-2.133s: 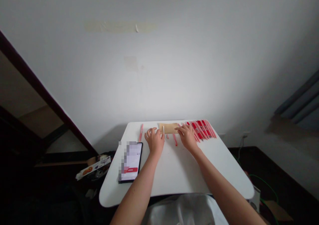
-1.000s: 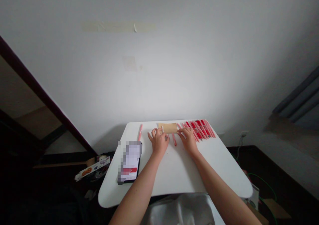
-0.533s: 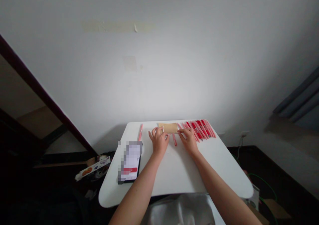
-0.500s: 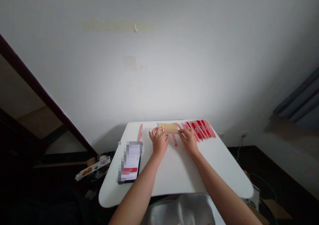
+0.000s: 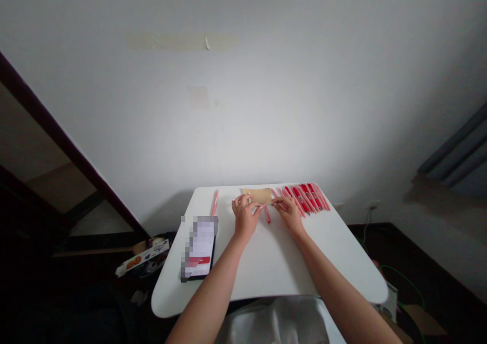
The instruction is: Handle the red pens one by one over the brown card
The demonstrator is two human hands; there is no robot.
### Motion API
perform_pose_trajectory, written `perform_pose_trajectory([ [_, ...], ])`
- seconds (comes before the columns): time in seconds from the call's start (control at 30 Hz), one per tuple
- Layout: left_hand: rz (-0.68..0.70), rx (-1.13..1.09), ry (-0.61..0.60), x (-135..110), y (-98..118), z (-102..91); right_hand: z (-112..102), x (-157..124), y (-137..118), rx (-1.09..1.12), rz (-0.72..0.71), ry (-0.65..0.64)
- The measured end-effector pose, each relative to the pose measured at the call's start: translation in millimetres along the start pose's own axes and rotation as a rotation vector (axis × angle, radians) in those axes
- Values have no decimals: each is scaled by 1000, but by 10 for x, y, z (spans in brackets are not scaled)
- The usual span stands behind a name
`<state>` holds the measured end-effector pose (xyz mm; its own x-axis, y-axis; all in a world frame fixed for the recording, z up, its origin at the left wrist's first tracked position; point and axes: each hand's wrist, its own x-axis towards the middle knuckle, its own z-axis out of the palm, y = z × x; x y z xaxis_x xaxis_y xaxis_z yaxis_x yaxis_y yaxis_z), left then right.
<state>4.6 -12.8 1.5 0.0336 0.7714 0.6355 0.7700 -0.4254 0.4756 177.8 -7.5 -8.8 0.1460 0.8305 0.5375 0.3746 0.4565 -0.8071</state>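
Observation:
My left hand [image 5: 245, 214] is closed, with thumb and fingertips pinched on one end of a thin pale stick [image 5: 265, 205], perhaps a pen part. Across from it, my right hand [image 5: 288, 213] pinches the other end, so the stick lies level between them. Just below the stick a pink pen piece with a red end [image 5: 268, 215] rests on the table. Behind the fingers lies a tan piece of card or paper [image 5: 258, 196]. Right of my right hand, several pink and red pens [image 5: 308, 198] lie side by side in a slanted row.
The white table [image 5: 274, 268] stands against a pale wall. At its left lies a phone [image 5: 200, 247] with a lit screen, and a pink pen [image 5: 215, 203] lies beyond it. A printed box [image 5: 142, 258] is on the floor to the left.
My left hand has shifted slightly right, toward my right hand, and its fingers are drawn closer together. The thin stick between the hands shows more plainly. My right hand has hardly moved.

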Motion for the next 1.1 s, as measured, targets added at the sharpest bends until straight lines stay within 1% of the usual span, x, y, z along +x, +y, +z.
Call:
perform_pose_trajectory([
  [0.23, 21, -19, -5, 1, -17, 8, 8, -1, 40, 21, 11, -9],
  [0.7, 23, -3, -4, 1, -68, 32, 24, 13, 159, 117, 57, -79],
  [0.87, 28, -16, -14, 2, -52, 19, 23, 16, 111, 89, 49, -55],
  [1.1, 42, -33, -24, -9, -55, 39, 29, 18, 103, 114, 66, -37],
])
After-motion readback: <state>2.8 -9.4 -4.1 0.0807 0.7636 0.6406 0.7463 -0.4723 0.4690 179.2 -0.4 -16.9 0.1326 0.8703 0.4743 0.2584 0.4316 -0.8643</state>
